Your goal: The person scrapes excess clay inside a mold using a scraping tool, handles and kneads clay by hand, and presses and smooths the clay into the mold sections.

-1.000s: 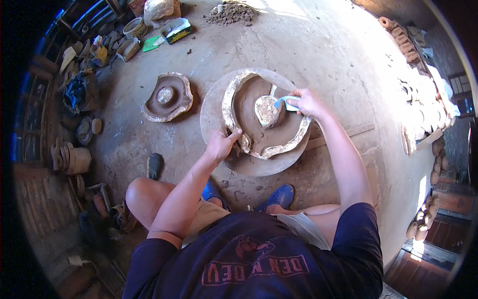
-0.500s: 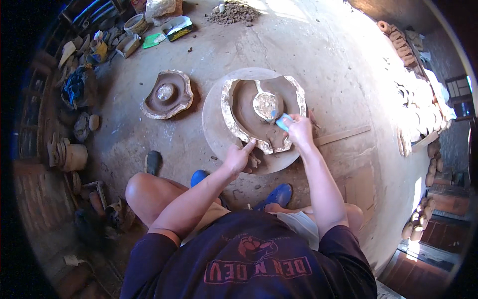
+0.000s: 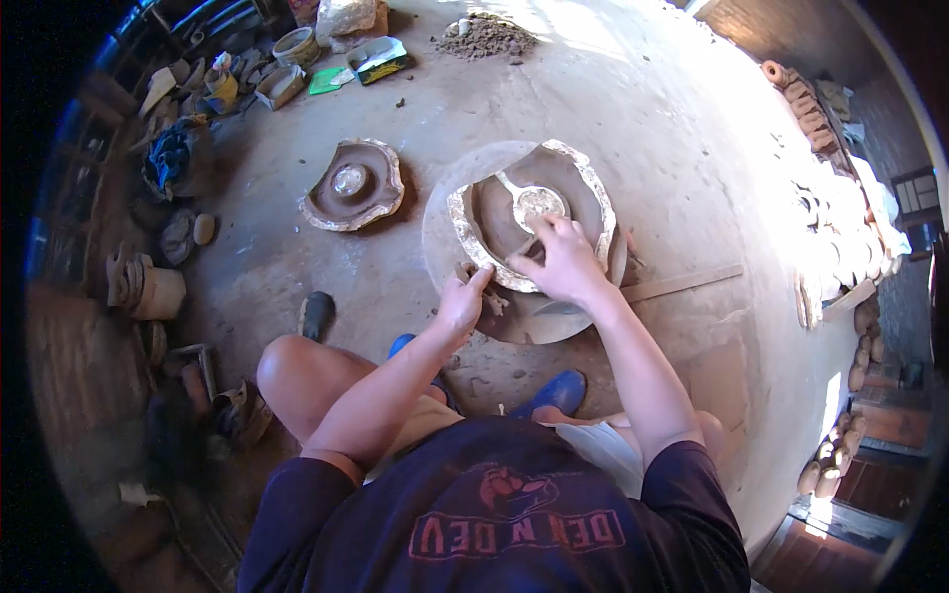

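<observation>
1. Mostly clutter at far left: a pale bucket (image 3: 161, 295) standing on the floor, with a crumpled blue bundle (image 3: 170, 156) farther off.
2. Next rightward, close together near the far edge, a round basket (image 3: 297, 46), a flat green piece (image 3: 324, 82) and an open box (image 3: 379, 67).
3. Nearer, a smaller mould (image 3: 372, 190) with a wavy pale rim and a whitish central knob, lying well apart from both hands.
4. Right of the box, a heap of brown lumps (image 3: 484, 38); farther right and nearer, a wooden strip (image 3: 687, 283) running toward the mould's base.
5. Left hand (image 3: 462, 301) at the near-left side of the larger mould (image 3: 596, 188), thumb and a fingertip touching its white rim; cannot tell whether gripping or only pressing.
6. Larger mould directly beyond both hands, resting on a round disc (image 3: 442, 267), brown-lined, with a whitish knob inside and a pale strip from knob to far rim.
7. Right hand (image 3: 565, 259) over the near part of that mould, apart from the left, fingers bent down by the knob, blocking some lining; perhaps clasping something small, but cannot tell.
8. Underneath, a grey-brown floor (image 3: 247, 277), sunlit toward the right.
9. Along the right side, stacked pale pieces (image 3: 845, 212), with reddish-brown cylinders (image 3: 796, 104) beyond.
</observation>
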The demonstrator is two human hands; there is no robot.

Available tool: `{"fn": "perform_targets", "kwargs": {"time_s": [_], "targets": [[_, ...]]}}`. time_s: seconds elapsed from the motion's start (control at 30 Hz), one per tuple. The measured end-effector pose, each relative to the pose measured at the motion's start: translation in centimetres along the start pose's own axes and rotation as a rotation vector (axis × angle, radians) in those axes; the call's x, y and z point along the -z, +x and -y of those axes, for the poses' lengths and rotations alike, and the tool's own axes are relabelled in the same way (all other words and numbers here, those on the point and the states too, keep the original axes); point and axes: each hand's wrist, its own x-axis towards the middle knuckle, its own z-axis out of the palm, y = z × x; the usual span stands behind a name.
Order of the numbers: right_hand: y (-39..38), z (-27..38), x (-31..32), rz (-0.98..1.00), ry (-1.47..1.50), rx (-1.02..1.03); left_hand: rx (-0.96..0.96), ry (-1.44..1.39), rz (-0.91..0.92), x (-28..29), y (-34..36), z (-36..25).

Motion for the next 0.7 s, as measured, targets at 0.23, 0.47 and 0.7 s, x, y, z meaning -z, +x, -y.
{"fn": "perform_targets", "kwargs": {"time_s": [0.23,0.47,0.7], "targets": [[-2.0,-0.2,0.7,0.045,0.098,0.249,0.05,-0.11,-0.002,0.2,-3.1,-1.8],[-10.0,6.5,-1.7,-0.111,0.905,0.14,0.028,-0.437,0.315,-3.5,-10.1,-2.9],[-11.6,2.5,1.2,-0.172,0.792,0.036,0.16,-0.321,0.396,-5.6,-10.6,-2.0]]}}
